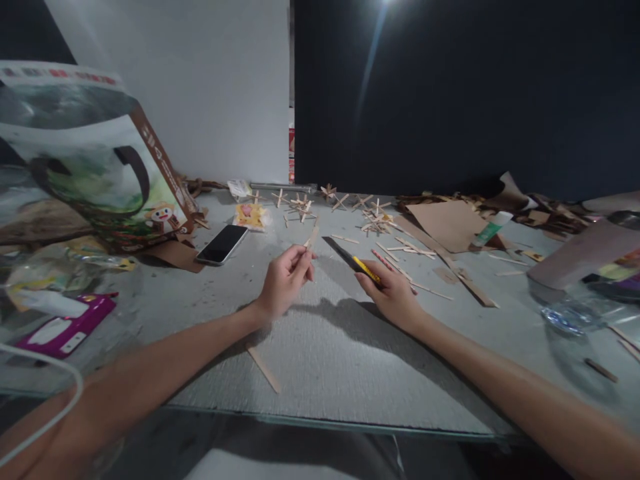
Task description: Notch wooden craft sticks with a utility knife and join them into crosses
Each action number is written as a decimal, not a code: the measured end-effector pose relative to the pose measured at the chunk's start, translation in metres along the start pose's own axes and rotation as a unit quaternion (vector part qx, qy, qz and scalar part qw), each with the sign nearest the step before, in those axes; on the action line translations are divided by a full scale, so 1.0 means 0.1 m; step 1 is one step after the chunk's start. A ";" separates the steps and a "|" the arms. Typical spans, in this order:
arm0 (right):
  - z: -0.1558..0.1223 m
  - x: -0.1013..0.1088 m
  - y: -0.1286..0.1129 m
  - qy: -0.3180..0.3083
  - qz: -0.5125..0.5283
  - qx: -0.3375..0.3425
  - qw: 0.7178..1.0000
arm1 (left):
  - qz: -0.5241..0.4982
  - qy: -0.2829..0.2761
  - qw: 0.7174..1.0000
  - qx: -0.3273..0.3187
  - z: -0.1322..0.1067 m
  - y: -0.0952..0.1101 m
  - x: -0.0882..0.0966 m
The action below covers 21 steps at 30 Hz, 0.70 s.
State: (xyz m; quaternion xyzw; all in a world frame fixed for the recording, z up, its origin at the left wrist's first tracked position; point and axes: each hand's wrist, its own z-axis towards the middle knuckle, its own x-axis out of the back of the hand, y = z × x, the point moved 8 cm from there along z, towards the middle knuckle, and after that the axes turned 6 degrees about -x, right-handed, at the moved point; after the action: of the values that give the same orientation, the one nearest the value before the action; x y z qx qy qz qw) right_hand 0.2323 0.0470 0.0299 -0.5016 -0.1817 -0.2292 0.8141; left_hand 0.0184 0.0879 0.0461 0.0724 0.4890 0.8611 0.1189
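Two bare hands work over a grey, rough-surfaced table (325, 347). The left hand (285, 280) is curled nearly closed, its fingertips pinched together on a thin pale wooden stick (311, 239), which points up and away from the person, clear of the table. The right hand (395, 293) is wrapped around the handle of a yellow-and-black utility knife (353, 260). Its fingers are folded tight on the grip, and the knife's dark front end slants toward the stick, stopping just short of it. Whether the blade is out I cannot tell. The hands sit near each other at the middle of the table, not touching.

Beyond the left hand a black smartphone (221, 244) lies face up, with a small yellow printed packet (251, 215) near it. Farther back is a scatter of little crosses made of wooden sticks (300, 204), and to the right a flat sheet of brown cardboard (445, 223). A loose flat wooden stick (263, 369) lies near the table's front edge, just beside the left forearm.
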 end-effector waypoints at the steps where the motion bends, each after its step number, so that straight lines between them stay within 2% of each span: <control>1: 0.00 -0.04 0.02 -0.023 0.042 -0.031 0.998 | 0.008 0.000 1.000 -0.002 0.00 -0.01 0.01; 3: -0.01 -0.14 0.07 -0.077 0.149 -0.104 0.980 | 0.021 0.002 1.000 -0.002 0.00 -0.04 0.02; 5: -0.03 -0.23 0.10 -0.118 0.250 -0.160 0.948 | 0.028 0.003 1.000 0.004 0.01 -0.07 0.03; 7: -0.05 -0.29 0.09 -0.139 0.312 -0.184 0.921 | 0.035 0.004 0.999 0.012 0.01 -0.10 0.04; 9: -0.07 -0.31 0.08 -0.152 0.338 -0.190 0.909 | 0.038 0.006 0.999 0.017 0.01 -0.13 0.05; 15: -0.10 -0.31 0.00 -0.166 0.321 -0.174 0.916 | 0.025 0.008 0.999 0.029 0.02 -0.17 0.07; 21: -0.13 -0.32 -0.11 -0.213 0.296 -0.146 0.920 | 0.026 0.013 0.999 0.032 0.03 -0.18 0.07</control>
State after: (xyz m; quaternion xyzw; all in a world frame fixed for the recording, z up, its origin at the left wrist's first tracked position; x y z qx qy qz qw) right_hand 0.2007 0.0371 0.0151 -0.6829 -0.1589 0.1101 0.7045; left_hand 0.0144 0.1012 0.0319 0.0777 0.5155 0.8488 0.0879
